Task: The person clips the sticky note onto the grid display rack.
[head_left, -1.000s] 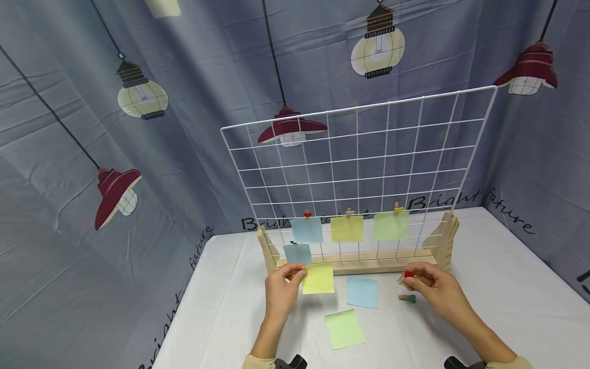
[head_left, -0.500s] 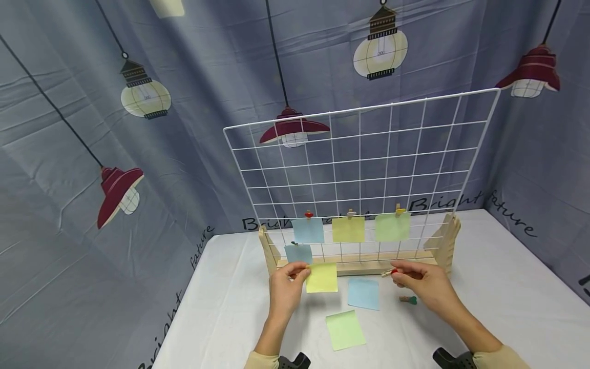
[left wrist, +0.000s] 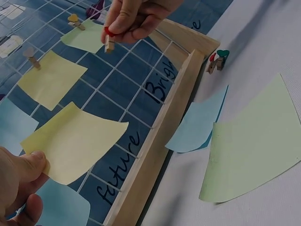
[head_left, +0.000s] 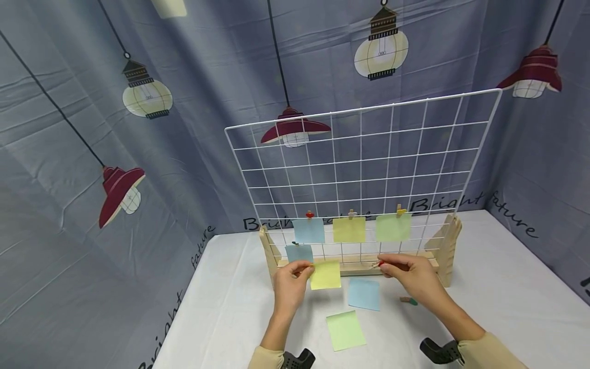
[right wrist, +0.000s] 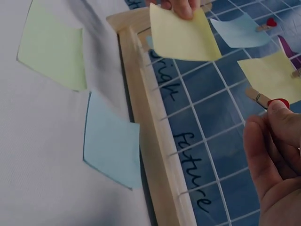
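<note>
My left hand (head_left: 290,288) pinches a yellow sticky note (head_left: 325,275) by its left edge, thumb in front, before the lower part of the white wire grid (head_left: 359,166). Between thumb and fingers my right hand (head_left: 412,277) holds a small wooden clothespin (right wrist: 257,96) with a red heart, its wooden end pointing away from the fingers toward the note. Note and clothespin are apart. Clipped in a row on the grid are a blue note (head_left: 309,230), a yellow note (head_left: 349,230) and a green note (head_left: 393,227). Below the first hangs another blue note (head_left: 298,252), partly hidden.
A loose blue note (head_left: 364,294) and a loose green note (head_left: 345,330) lie on the white table (head_left: 230,307). Two clothespins, one with a green heart (left wrist: 223,54), lie near the right wooden foot (head_left: 450,246). A wooden base bar (head_left: 359,269) carries the grid.
My right hand has lifted the red-heart clothespin off the table area and moved left and up toward the grid. My left hand has shifted slightly right with the yellow note.
</note>
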Motion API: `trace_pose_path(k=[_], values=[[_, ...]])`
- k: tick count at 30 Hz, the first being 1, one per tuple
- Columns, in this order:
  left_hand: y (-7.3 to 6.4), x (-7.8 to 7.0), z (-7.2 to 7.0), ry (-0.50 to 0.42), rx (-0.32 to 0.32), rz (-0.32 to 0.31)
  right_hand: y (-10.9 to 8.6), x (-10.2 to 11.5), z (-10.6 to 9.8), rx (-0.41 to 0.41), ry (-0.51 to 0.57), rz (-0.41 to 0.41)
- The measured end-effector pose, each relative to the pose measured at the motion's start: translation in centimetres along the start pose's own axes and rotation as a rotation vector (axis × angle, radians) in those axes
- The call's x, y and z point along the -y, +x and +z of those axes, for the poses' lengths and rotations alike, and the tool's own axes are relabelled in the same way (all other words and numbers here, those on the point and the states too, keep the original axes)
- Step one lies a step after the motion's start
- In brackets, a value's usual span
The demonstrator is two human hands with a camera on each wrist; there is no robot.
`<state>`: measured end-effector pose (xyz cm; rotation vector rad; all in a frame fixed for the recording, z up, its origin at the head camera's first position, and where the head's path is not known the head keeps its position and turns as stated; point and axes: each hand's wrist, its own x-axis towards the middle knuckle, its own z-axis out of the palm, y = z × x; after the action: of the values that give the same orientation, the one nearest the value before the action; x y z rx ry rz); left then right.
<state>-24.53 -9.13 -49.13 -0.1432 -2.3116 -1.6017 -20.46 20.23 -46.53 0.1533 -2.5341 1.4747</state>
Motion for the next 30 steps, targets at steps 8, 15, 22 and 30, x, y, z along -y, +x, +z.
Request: trace_pose_path(k=[8,15,22,30], values=[[0.3,-0.3,0.9,-0.006,-0.019,-0.007,1.2,1.4,1.4,0.043,0.080,0.030],[0.8,-0.5,1.6,-0.011,-0.023,-0.018,2.3,1.9,2.7,0.057,0.098,0.059],[1.2,-0.6,2.1,-0.028,-0.042,-0.021,3.0,2.8,3.8,0.036,0.037,-0.016],[1.6,-0.4,2.5,-0.038,-0.052,-0.028,4.2,3.9,5.0,-0.014,0.013,-0.030]])
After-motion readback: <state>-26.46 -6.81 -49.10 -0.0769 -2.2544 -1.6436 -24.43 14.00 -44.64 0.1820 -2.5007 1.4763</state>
